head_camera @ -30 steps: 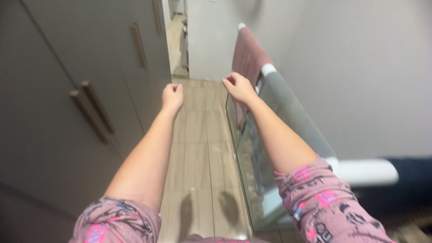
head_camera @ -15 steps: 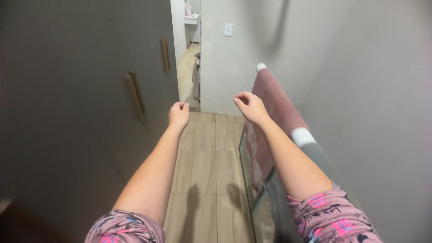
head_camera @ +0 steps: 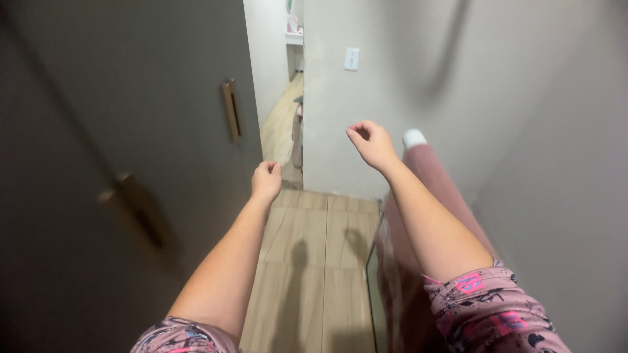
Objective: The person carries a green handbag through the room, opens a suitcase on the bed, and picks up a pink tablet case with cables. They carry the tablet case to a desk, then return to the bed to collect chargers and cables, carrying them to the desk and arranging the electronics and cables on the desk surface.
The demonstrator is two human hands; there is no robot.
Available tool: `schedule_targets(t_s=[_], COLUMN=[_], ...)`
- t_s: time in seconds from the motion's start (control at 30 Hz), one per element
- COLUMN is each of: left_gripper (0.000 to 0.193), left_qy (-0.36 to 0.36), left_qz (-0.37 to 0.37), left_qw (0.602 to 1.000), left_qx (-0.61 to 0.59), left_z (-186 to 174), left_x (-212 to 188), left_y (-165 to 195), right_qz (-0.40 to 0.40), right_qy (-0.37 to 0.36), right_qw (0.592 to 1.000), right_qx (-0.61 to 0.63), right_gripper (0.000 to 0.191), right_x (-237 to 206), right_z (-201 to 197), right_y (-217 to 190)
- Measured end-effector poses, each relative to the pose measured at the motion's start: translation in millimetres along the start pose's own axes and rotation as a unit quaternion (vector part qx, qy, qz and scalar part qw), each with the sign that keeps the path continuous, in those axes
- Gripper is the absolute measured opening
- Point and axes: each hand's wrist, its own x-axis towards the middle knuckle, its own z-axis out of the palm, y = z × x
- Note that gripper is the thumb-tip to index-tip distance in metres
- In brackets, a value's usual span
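My left hand [head_camera: 267,180] is stretched out in front of me with its fingers curled shut and nothing in it, close to the dark cupboard door [head_camera: 131,131]. My right hand [head_camera: 369,142] is raised higher, fingers loosely curled, holding nothing. It hovers just left of the white end [head_camera: 413,138] of a rail draped with a dusty-pink cloth [head_camera: 438,189]. Both of my sleeves are pink with a dark pattern.
Tall dark cupboard doors with long wooden handles [head_camera: 231,119] line the left. A pale wall with a white light switch [head_camera: 352,59] stands ahead and to the right. Wood-look floor tiles [head_camera: 314,261] run down a narrow passage to a doorway [head_camera: 281,98].
The view has tilted upward and moved forward along the passage. Both hands rose, the right one higher, and it came away from the pink cloth on the rail.
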Motion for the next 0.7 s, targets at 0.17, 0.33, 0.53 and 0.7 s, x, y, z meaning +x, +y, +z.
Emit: schedule_targets(t_s=[0.17,0.33,0.53,0.7], left_gripper=[0.032,0.033,0.034,0.033], left_qy=[0.04,0.066,0.083,0.086], left_qz=[0.001,-0.006,-0.009,0.0], left_qw=[0.999,0.998,0.996,0.996], left_qx=[-0.002,0.023,0.018,0.025], left_z=[69.1,118.3,157.1,189.9], left_x=[117.9,218.5,317.5,447.7], left_y=[4.0,-11.9,-52.4,-70.6], right_qz=[-0.026,-0.019,-0.046,-0.072], right_qy=[-0.031,-0.059,-0.069,-0.069], right_qw=[0.999,0.998,0.996,0.993], right_qx=[-0.002,0.01,0.043,0.056], right_gripper=[0.023,0.023,0.023,0.023], right_x=[140.7,244.4,335.7,444.3], right_z=[10.6,37.5,100.2,169.4], right_y=[64.7,125.1,184.2,225.7])
